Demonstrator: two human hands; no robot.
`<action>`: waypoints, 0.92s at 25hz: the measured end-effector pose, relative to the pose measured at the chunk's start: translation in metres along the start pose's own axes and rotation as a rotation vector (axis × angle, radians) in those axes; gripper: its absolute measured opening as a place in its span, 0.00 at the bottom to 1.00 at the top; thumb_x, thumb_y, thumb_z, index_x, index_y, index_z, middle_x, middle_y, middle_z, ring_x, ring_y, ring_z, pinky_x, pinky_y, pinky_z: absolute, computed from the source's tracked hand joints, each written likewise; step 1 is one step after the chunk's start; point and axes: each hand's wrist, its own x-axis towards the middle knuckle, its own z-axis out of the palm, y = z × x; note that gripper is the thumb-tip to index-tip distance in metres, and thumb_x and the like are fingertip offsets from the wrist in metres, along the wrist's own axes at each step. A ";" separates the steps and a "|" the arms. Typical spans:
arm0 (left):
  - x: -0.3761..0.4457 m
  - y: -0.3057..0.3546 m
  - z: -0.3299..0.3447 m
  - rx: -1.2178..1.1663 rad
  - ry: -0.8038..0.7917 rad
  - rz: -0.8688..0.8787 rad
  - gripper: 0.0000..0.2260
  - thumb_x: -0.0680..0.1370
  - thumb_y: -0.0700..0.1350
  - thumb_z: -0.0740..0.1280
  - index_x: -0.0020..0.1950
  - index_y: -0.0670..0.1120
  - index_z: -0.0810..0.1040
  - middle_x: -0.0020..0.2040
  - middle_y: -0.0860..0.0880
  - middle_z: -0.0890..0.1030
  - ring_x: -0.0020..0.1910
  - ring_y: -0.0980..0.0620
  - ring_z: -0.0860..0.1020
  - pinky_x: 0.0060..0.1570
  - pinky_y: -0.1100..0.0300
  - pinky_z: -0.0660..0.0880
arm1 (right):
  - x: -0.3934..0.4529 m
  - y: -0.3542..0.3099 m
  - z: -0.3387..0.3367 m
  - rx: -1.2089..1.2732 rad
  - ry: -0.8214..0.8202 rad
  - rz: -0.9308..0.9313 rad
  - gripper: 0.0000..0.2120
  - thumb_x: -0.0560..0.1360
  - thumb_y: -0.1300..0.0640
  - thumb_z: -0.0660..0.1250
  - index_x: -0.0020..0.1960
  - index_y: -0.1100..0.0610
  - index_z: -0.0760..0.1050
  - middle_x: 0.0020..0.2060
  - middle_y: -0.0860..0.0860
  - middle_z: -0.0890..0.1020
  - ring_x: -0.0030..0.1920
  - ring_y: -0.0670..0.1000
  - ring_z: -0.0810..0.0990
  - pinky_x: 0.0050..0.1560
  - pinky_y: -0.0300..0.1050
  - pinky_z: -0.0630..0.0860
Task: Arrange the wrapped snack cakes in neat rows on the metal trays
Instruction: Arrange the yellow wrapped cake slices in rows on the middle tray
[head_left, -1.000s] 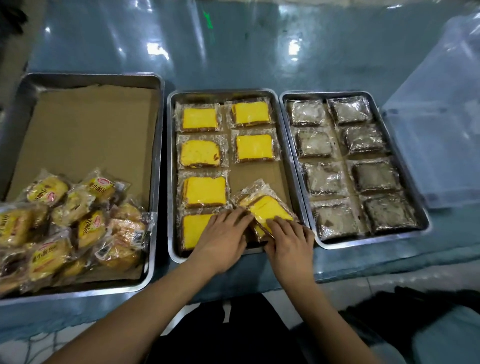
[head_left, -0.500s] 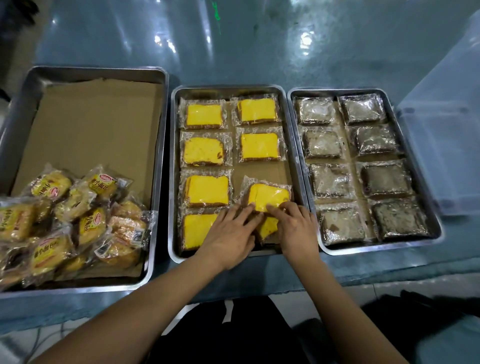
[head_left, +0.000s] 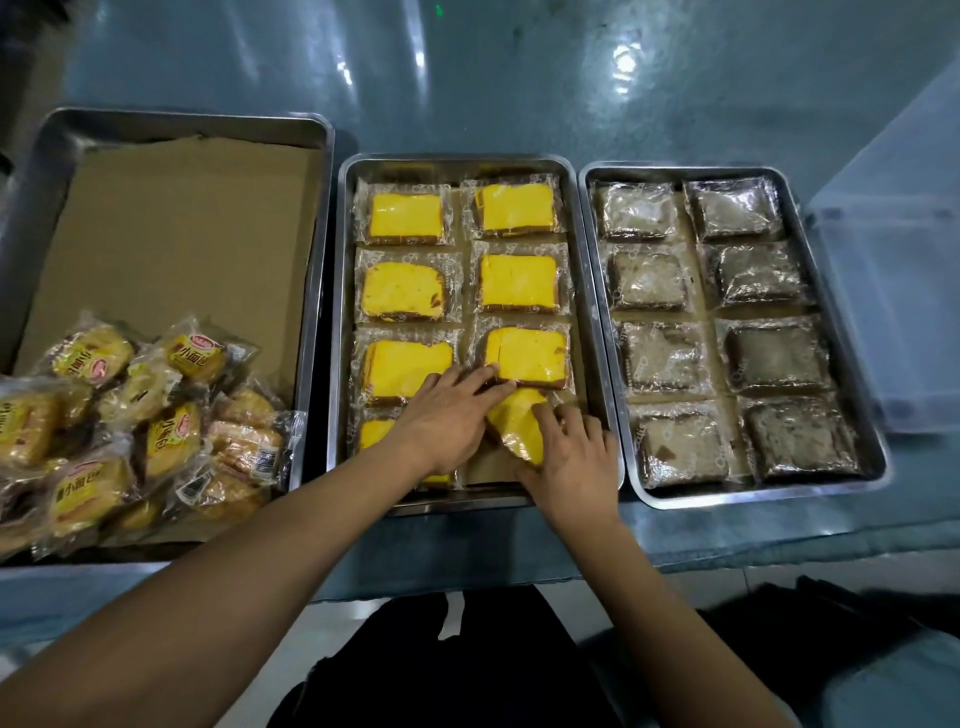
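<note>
Head view, looking down on a glossy teal bench carrying three metal trays side by side. In the middle tray, yellow wrapped snack cakes lie flat in two columns, and six of them are fully seen. A seventh yellow cake, tilted out of line, sits in the near right corner of that tray, just below the third cake of the right column. The left hand lies flat over the near left part of the tray, fingers straight and spread, its fingertips touching the near edge of that third cake and the top of the tilted one; it also covers most of the near left cake. The right hand rests on the tilted cake from the near side, fingers extended and pressing on its wrapper, close to the tray's right wall. Brown paper shows around the tilted cake, the only uncovered floor in this tray. The right tray holds eight brown wrapped cakes in two full columns. The left tray, lined with brown cardboard, holds a loose heap of wrapped buns at its near end, its far half bare. A clear plastic lid lies right of the trays.
</note>
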 end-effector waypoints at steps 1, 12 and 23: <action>0.001 -0.002 -0.001 -0.001 -0.001 -0.005 0.28 0.84 0.46 0.55 0.81 0.59 0.49 0.82 0.53 0.48 0.79 0.42 0.51 0.76 0.43 0.51 | 0.002 0.006 -0.003 -0.009 -0.024 -0.026 0.33 0.63 0.47 0.80 0.66 0.51 0.74 0.59 0.53 0.78 0.57 0.59 0.77 0.54 0.55 0.72; -0.004 -0.007 0.001 0.008 0.078 0.011 0.27 0.82 0.42 0.58 0.81 0.54 0.56 0.82 0.51 0.52 0.79 0.43 0.53 0.76 0.45 0.54 | -0.001 0.055 -0.019 0.379 0.008 -0.137 0.23 0.70 0.68 0.67 0.63 0.53 0.76 0.63 0.50 0.76 0.61 0.56 0.74 0.61 0.53 0.73; -0.013 0.000 0.019 -0.019 0.080 0.023 0.25 0.84 0.51 0.54 0.81 0.55 0.52 0.82 0.54 0.50 0.80 0.43 0.49 0.76 0.42 0.52 | -0.029 0.045 0.000 0.180 0.023 -0.240 0.20 0.78 0.49 0.58 0.67 0.45 0.78 0.67 0.50 0.77 0.68 0.53 0.73 0.73 0.60 0.63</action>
